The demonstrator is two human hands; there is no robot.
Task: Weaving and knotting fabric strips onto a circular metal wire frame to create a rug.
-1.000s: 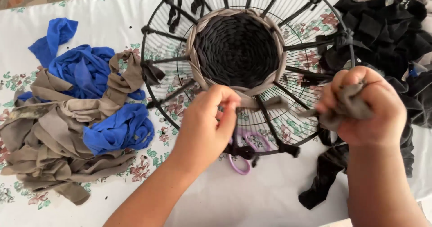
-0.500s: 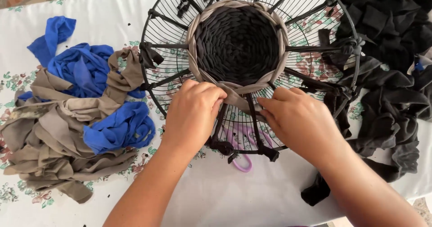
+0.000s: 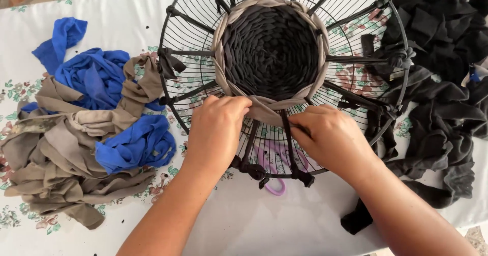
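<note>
Hands on wire fan guard (image 3: 203, 68): left hand (image 3: 216, 129) and right hand (image 3: 330, 136) both pinch beige fabric strip (image 3: 267, 108), fingers closed, against black woven centre (image 3: 269, 50); blue and beige rags (image 3: 86, 129) alongside.

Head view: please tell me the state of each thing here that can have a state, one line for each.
Wire frame: flat on the table, partly woven.
Woven centre: dark disc, beige ring around it.
Beige strip: pinched between both hands.
Left hand: closed on the strip.
Right hand: closed on the strip.
Blue and beige fabric pile: loose, tangled.
Black fabric pile: loose, crumpled.
</note>
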